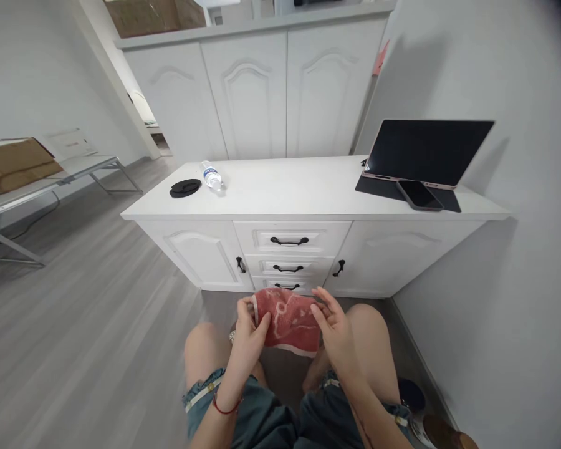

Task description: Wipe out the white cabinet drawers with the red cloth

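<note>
A small red cloth [288, 321] with a pale pattern and a white hem hangs between my knees, in front of the low white cabinet. My left hand [250, 333] pinches its left edge, fingers closed on the fabric. My right hand [333, 324] grips its right edge between thumb and fingers. I am seated, with both bare knees showing below the cloth.
The white cabinet [308, 187] carries a dark tablet [425, 151] on a stand, a phone [418, 194], a lying water bottle [210, 174] and a black round object [185, 187]. Its drawers [290, 240] have black handles. A wall stands close on the right, a folding table with a cardboard box [14, 163] at the left.
</note>
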A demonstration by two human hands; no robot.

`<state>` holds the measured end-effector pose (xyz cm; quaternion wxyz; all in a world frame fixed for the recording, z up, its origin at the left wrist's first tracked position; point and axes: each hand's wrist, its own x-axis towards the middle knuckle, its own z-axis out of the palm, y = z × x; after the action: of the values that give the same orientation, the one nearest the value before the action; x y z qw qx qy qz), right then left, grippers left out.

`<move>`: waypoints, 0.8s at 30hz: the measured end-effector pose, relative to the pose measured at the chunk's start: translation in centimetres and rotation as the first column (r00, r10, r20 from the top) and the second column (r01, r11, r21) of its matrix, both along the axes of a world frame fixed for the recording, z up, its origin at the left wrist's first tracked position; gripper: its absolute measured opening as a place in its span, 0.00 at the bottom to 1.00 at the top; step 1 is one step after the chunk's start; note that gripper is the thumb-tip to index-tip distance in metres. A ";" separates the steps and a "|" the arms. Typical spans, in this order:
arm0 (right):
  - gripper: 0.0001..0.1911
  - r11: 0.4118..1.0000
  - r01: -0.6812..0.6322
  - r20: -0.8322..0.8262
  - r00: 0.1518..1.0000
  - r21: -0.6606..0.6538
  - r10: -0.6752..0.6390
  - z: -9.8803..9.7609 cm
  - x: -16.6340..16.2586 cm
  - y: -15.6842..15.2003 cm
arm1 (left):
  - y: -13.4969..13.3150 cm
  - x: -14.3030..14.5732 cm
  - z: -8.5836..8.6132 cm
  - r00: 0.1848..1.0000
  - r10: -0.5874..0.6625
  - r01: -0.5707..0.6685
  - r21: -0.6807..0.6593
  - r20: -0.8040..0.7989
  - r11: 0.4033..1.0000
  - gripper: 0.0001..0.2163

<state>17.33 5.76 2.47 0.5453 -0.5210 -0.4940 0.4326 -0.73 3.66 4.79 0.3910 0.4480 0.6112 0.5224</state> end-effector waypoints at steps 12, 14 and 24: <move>0.11 0.866 -0.364 0.569 0.814 0.342 0.118 1.1 1.1 -0.8 | -1.7 -2.6 1.7 0.885 -0.288 0.228 -0.198 -0.366 0.953 0.23; 0.09 0.876 -0.358 0.575 0.810 0.323 0.119 1.3 1.2 -0.8 | -2.0 -2.6 3.1 0.863 -0.271 0.205 -0.194 -0.426 0.959 0.13; 0.12 0.972 -0.204 0.273 0.948 0.114 0.166 1.0 -0.4 1.5 | -2.7 -1.8 -0.3 0.607 -0.106 0.306 -0.109 0.787 0.946 0.10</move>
<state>16.94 7.29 3.44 0.4678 -0.4849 -0.6376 0.3735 -2.57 0.93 4.53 0.7218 0.1997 0.3852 0.5391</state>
